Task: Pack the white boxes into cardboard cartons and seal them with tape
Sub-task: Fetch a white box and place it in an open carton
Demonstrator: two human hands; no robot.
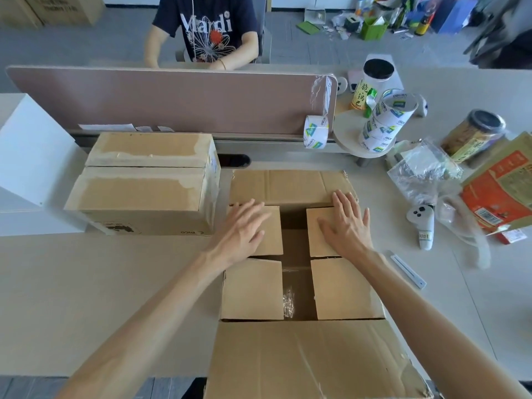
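Note:
A cardboard carton (302,355) lies in front of me with its long flaps spread toward and away from me. Its short inner flaps are folded in, and a dark gap (295,254) runs between them; no white box shows inside. My left hand (241,234) lies flat, fingers spread, on the far left inner flap. My right hand (345,223) presses flat on the far right inner flap. A second, closed carton (144,182) stands to the left. A roll of tape (315,132) leans against the divider, and more rolls (383,122) are stacked on a round stand.
A brown desk divider (172,102) runs across the back, with a seated person (207,33) behind it. White panels (31,156) lie at the far left. On the right are a white controller (423,226), a utility knife (408,272), plastic bags (423,171), a jar (472,136) and an orange package (503,191).

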